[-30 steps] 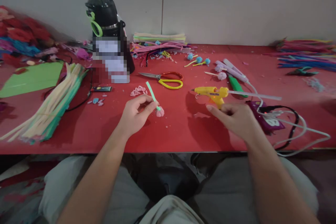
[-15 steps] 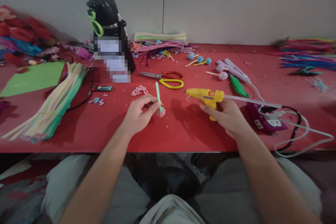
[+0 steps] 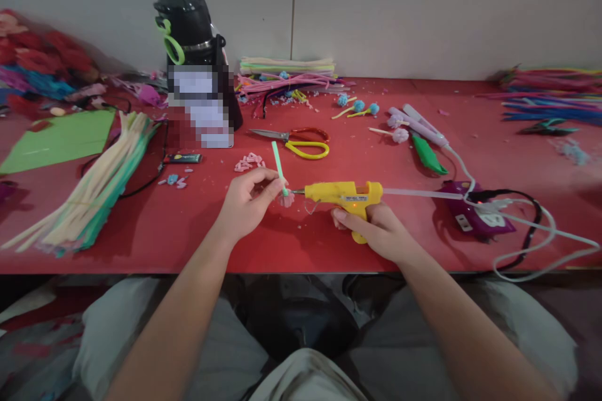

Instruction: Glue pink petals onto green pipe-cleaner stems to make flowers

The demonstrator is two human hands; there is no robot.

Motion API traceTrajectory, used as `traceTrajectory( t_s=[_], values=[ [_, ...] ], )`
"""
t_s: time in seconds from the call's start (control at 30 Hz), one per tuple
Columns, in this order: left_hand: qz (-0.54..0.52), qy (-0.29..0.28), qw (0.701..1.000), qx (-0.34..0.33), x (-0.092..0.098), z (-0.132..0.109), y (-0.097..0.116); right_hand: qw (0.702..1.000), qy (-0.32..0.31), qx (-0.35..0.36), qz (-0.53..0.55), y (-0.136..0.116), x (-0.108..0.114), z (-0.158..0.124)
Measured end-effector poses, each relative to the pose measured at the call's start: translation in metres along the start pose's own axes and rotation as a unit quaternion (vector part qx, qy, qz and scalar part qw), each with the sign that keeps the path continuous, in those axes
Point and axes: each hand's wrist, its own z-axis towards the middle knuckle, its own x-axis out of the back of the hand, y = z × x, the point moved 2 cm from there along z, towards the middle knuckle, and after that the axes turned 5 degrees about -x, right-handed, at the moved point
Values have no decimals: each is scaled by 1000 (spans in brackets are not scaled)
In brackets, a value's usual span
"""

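Stem (image 3: 279, 166): green, tilted up and away, held just above desk (image 3: 305, 250), near front edge at centre. Pink tuft (image 3: 286, 200) at bottom end of stem.

Left grip (image 3: 244, 203): pinched shut on stem, thumb and forefinger near lower end, fingertips just left of tuft.

Right grip (image 3: 379, 235): clenched round handle of glue gun (image 3: 341, 192). Gun yellow, level over desk, nozzle pointing left. Nozzle tip at tuft, touching or just short of it; cannot tell which. Clear glue stick (image 3: 414, 193) projecting from rear of gun to right. Small orange light on gun body.

Behind stem: scissors (image 3: 301, 141), yellow and red handles, flat on desk; pink bits (image 3: 249, 163) just left of them. Right of gun: purple power strip (image 3: 475, 218) with white cable (image 3: 540, 250). Far left: pipe cleaners (image 3: 94, 185) in bundle, green sheet (image 3: 61, 138) beyond. Back, by wall: black flask (image 3: 190, 31).
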Motion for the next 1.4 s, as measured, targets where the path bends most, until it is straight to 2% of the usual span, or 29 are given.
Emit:
traceTrajectory(
  t_s=[0.47, 0.87, 1.03, 1.23, 1.33, 1.4],
  values=[
    [1, 10, 1000, -1, -1, -2, 0, 1000, 6, 1, -27, -1, -1, 1],
    [8, 9, 1000, -3, -1, 0, 1, 1000, -5, -22, 8, -3, -2, 0],
    [8, 24, 1000, 0, 0, -1, 2, 1000, 3, 2, -17, -2, -3, 0],
    [-7, 75, 997, 1, 4, -2, 6, 990, 54, 64, -114, -7, 4, -1],
    [12, 124, 992, 7, 20, 0, 7, 980, 91, 88, -150, -4, 22, -1],
    [24, 152, 988, -7, 36, 1, 7, 968, 153, 83, -181, 3, 37, 2]
  ],
)
